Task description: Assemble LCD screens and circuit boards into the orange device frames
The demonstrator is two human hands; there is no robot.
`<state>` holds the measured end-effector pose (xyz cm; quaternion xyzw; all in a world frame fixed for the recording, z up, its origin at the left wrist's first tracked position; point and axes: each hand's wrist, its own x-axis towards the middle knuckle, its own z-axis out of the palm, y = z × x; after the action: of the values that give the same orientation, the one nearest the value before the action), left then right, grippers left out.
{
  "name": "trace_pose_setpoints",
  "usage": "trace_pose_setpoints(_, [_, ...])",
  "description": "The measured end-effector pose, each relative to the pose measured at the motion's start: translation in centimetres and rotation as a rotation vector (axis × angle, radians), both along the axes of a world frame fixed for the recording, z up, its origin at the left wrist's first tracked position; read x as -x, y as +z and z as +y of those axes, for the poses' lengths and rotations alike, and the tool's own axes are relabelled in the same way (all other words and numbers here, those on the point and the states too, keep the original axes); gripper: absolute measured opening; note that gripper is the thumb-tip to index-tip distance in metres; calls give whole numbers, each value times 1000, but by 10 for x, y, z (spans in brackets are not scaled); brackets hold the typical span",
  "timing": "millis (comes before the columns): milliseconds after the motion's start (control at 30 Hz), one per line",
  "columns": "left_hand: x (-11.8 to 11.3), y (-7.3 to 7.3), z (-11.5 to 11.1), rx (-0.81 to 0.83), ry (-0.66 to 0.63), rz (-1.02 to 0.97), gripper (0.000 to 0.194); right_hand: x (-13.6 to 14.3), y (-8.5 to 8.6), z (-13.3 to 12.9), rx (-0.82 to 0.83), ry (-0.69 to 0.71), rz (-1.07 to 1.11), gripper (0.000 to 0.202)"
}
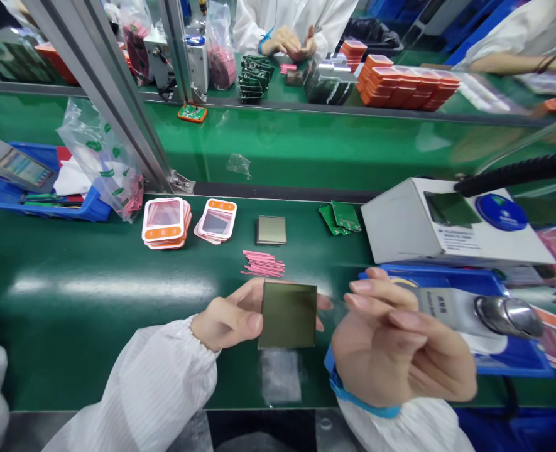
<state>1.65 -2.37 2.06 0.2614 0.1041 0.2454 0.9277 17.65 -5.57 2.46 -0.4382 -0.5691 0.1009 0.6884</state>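
Note:
My left hand [233, 317] grips a square LCD panel [289, 315] by its left edge, thumb in front and fingers reaching behind it. The panel's dark greenish face is toward me. To its right, my right hand [400, 342] is raised with loosely curled, spread fingers, slightly blurred; I see nothing held in it. A blue strap [360, 392] circles the right wrist. Below the panel, a small clear plastic film [281, 376] lies on the green bench. Just beyond the left hand are several thin pink strips [263, 263] and a small stack of LCD panels [271, 230].
Orange-and-white frames [164, 223] and more frames [216, 220] lie left of green circuit boards [341, 218]. A white machine [428, 226] and a blue tray [517, 364] with a pump bottle [466, 311] stand right. Across the metal divider, a co-worker's hands [289, 44] are together.

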Motion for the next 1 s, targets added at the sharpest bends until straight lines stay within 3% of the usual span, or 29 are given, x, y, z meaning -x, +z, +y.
trace_pose_setpoints(100, [1, 2, 1, 21, -16, 25, 75, 7, 10, 9, -142, -105, 207, 11])
trace_pose_setpoints(200, [2, 4, 2, 42, 3, -1, 70, 4, 14, 13, -41, -35, 396, 7])
trace_pose_setpoints(533, [1, 4, 0, 84, 24, -83, 63, -6, 11, 21, 578, 262, 904, 12])
trace_pose_setpoints(667, [4, 3, 0, 99, 6, -67, 67, -3, 12, 22, 706, 313, 946, 16])
trace_pose_setpoints(867, [3, 2, 3, 51, -78, -66, 73, 3, 12, 22, 627, 284, 876, 20])
trace_pose_setpoints(1000, [2, 3, 3, 2, -65, -82, 72, 5, 11, 24, 676, 310, 910, 22])
